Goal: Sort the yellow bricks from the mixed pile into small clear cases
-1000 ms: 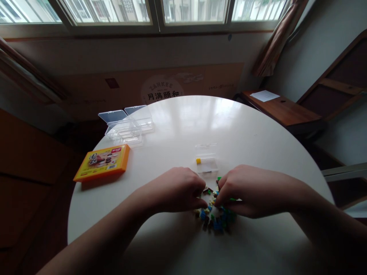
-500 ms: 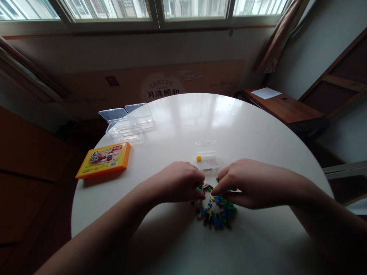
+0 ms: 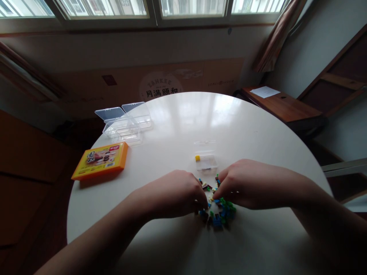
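Small building bricks in blue, green, brown and yellow lie in a rough ring on the white round table. My left hand is at the ring's left side, its fingers curled down among the bricks; what they hold, if anything, is hidden. On the right side, my right hand has its thumb and forefinger drawn together over the bricks, and I cannot make out what is between them. Just beyond the hands stands a small clear plastic box with a yellow piece in its left corner.
An orange and yellow game box lies at the table's left edge. Behind it stand clear plastic cases with raised lids. A wooden side table with paper is at the back right, below the curtain.
My left hand has moved down and slightly right along the ring, uncovering bricks at the ring's upper left. My right hand has barely moved. The view has shifted slightly.
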Demonstrator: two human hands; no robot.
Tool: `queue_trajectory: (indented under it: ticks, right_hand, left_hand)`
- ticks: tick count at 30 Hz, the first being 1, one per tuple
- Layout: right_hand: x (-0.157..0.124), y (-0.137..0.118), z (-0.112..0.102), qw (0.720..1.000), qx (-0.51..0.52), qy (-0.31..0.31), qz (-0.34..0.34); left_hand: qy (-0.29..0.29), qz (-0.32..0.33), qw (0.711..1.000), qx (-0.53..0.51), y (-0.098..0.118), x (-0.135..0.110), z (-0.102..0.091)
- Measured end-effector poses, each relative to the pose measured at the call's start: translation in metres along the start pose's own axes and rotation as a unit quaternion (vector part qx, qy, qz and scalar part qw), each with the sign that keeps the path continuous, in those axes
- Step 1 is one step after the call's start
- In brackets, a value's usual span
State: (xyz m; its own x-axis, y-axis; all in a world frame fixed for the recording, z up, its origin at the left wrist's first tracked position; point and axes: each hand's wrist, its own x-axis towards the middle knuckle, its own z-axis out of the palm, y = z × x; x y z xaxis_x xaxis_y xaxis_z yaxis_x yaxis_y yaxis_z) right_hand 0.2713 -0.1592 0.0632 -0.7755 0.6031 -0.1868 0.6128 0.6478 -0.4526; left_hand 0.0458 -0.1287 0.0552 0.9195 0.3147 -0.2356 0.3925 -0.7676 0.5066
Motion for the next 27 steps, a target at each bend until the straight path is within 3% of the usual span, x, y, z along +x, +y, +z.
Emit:
queue_trajectory:
  ticks: [9,16,27]
  right_hand:
    - [0.005,-0.004,0.004,1.000,-0.025,-0.007,0.012]
    - [0.008,-0.004,0.002,0.999,-0.037,-0.029,-0.017]
    - [0.014,-0.005,0.008,0.997,-0.057,0.022,-0.047]
  left_hand:
    - [0.003,0.008,1.000,0.014,-0.003,0.002,0.003]
    - [-0.001,0.012,0.999,0.052,-0.004,0.004,0.005]
    - [0.043,0.032,0.997,0.059,-0.005,0.004,0.005]
